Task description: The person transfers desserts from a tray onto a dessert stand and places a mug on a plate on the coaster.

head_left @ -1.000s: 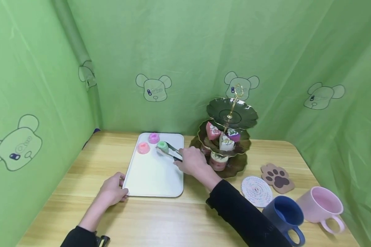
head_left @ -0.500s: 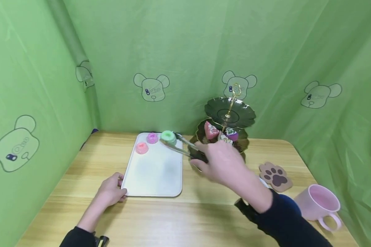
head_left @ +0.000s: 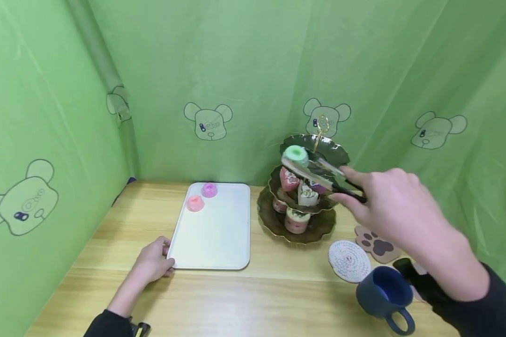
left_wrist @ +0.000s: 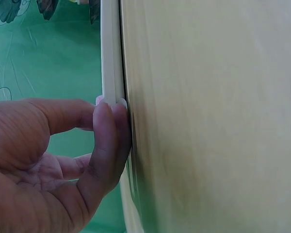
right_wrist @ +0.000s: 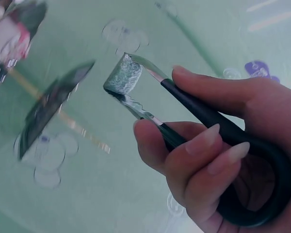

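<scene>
In the head view my right hand (head_left: pixel 398 210) grips black-handled metal tongs (head_left: pixel 314 179). Their tips clasp a small green ring-shaped cake (head_left: pixel 296 155), which is held at the front left of the top tier of a dark tiered cake stand (head_left: pixel 336 152). The right wrist view shows the cake (right_wrist: pixel 126 75) apart from the blurred tier. My left hand (head_left: pixel 152 260) pinches the near left corner of a white tray (head_left: pixel 212 238), its thumb and fingers at the rim. On that tray lie a purple cake (head_left: pixel 209 189) and a pink cake (head_left: pixel 195 203).
Cake slices, including a white one (head_left: pixel 308 194), sit on the stand's middle tier. A round layered cake (head_left: pixel 297 222) stands on the bottom tier. To the right are a round coaster (head_left: pixel 349 261), a paw-shaped coaster (head_left: pixel 377 244) and a blue mug (head_left: pixel 377 292). My right arm mostly covers a pink mug.
My right hand has lifted the green cake off the tray with the tongs and carried it right and up to the stand's top tier. My left hand has stayed at the tray corner.
</scene>
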{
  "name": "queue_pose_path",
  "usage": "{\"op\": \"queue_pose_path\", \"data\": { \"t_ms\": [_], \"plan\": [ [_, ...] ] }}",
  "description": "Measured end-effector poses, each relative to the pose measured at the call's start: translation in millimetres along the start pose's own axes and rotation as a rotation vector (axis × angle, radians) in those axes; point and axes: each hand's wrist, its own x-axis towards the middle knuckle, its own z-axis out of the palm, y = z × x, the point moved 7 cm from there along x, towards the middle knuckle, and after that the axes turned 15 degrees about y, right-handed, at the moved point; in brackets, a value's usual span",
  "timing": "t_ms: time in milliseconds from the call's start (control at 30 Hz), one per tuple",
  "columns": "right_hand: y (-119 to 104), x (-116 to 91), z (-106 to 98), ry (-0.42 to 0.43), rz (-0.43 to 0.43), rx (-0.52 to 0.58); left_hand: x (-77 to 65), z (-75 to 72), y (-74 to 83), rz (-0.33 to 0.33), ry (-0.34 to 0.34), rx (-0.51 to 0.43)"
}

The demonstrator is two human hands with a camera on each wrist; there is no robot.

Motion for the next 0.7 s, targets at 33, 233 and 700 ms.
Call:
{"op": "queue_pose_path", "data": {
  "t_ms": [33,233,700],
  "plan": [
    [5.4,-0.6,-2.3,0.002,0.001,-0.017,-0.2,-0.2,0.4,-0.002,0.000,-0.001],
    [29.2,-1.3,-6.0,0.002,0.021,-0.103,-0.2,-2.1,2.2,-0.007,-0.005,0.004],
    [59.6,29.2,18.8,-0.144,0.095,-0.146,-0.4,-0.7,0.3,-0.013,-0.001,-0.016]
  ]
}}
